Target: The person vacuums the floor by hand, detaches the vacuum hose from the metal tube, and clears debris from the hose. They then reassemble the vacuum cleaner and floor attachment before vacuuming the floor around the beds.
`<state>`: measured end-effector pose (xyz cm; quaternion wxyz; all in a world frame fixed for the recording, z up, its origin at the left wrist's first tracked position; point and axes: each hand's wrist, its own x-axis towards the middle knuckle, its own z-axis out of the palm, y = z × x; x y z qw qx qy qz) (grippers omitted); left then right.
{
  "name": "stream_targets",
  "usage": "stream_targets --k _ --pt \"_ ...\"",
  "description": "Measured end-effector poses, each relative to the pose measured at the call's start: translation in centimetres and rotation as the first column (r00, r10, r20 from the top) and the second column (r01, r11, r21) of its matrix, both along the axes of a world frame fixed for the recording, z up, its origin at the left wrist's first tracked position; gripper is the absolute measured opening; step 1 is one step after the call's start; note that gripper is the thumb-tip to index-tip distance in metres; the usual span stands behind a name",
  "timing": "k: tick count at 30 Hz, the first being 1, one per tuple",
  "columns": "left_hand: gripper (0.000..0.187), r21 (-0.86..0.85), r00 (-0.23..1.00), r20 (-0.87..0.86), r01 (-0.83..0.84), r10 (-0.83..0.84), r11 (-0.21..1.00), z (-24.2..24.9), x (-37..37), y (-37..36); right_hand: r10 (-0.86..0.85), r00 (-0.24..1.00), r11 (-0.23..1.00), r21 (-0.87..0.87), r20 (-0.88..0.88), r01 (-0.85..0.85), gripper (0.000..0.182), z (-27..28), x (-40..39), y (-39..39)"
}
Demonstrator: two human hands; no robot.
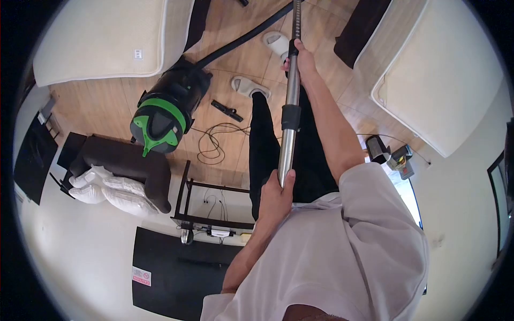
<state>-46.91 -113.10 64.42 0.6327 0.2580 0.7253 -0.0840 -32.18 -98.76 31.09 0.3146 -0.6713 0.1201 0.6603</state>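
Note:
My left hand (276,199) is wrapped around the near end of a metal vacuum cleaner wand (293,88). Farther up the wand, by a black collar, my right hand (303,63) grips it with closed fingers. The wand runs lengthwise in front of my legs, and its notched far end leaves the top of the view. On the floor to the left stands a black and green canister vacuum cleaner (166,115). Its black hose (243,35) stretches up to the top edge near the wand. A flat black floor nozzle (227,111) lies apart from the wand.
A thin cable (211,147) lies coiled on the wooden floor beside my legs. Pale mattresses (112,37) (444,75) flank both sides. A dark sofa (120,158) with white cushions, a dark rack (211,218) and a black screen (182,273) are at the left and below.

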Motion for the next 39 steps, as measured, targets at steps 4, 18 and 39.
stream_targets --k 4,18,39 --pt "0.050 0.001 0.998 -0.047 0.035 -0.035 0.999 0.5 -0.7 -0.4 -0.036 0.999 0.999 0.008 -0.003 0.036 0.048 0.3 -1.7 -1.0" --pt "0.039 -0.134 0.959 -0.087 0.257 -0.270 0.957 8.1 -20.0 -2.2 -0.022 -0.189 -0.146 -0.190 0.982 -0.971 0.062 10.8 10.5 9.7" --pt "0.048 0.396 0.014 0.741 -0.817 0.672 -0.419 3.8 -17.5 -0.4 0.381 -0.389 -0.794 0.081 0.838 -0.603 0.030 37.0 -14.9 -2.1"
